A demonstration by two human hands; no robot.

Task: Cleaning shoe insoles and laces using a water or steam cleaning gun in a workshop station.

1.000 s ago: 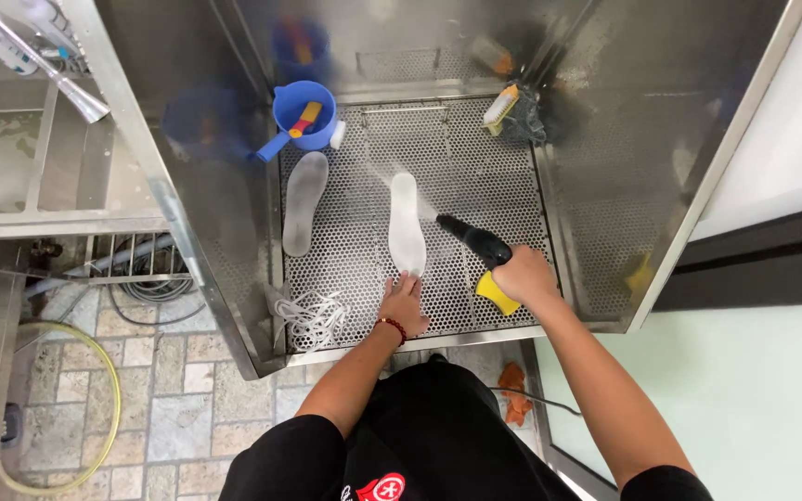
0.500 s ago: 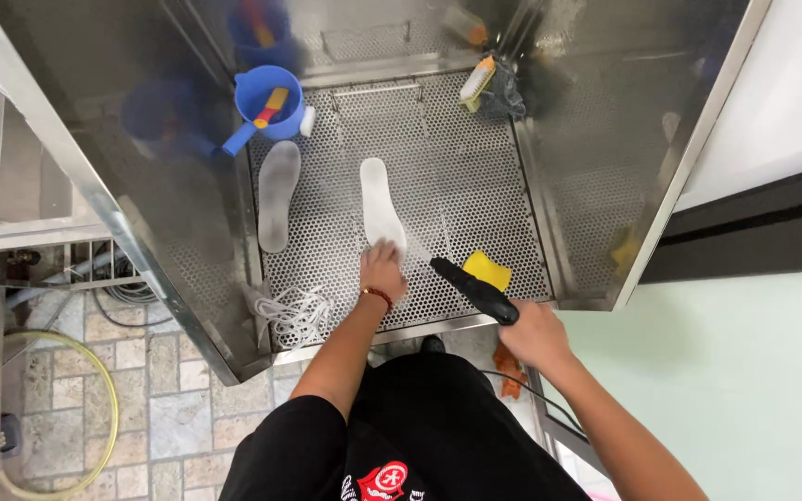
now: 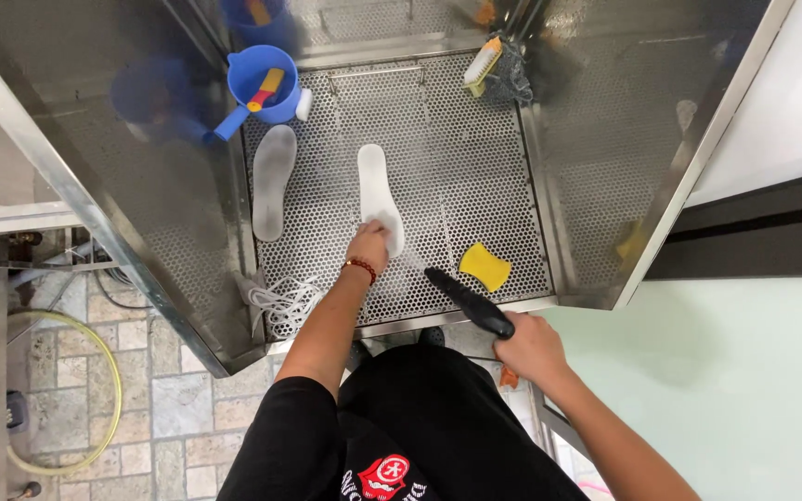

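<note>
White insole (image 3: 378,193) lies flat mid-tray on the perforated steel tray (image 3: 475,158), toe pointing far. Left hand (image 3: 369,247) presses its near end, fingers curled together on the heel. Right hand (image 3: 533,347) fist-wrapped round a black spray nozzle (image 3: 468,301), tip aimed toward the insole. Yellow sponge (image 3: 485,265) just right of the nozzle. Second insole (image 3: 273,180) left; blue cup (image 3: 262,85) far left.

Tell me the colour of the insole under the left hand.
White, clearest in the head view: the insole lies on perforated steel.
</note>
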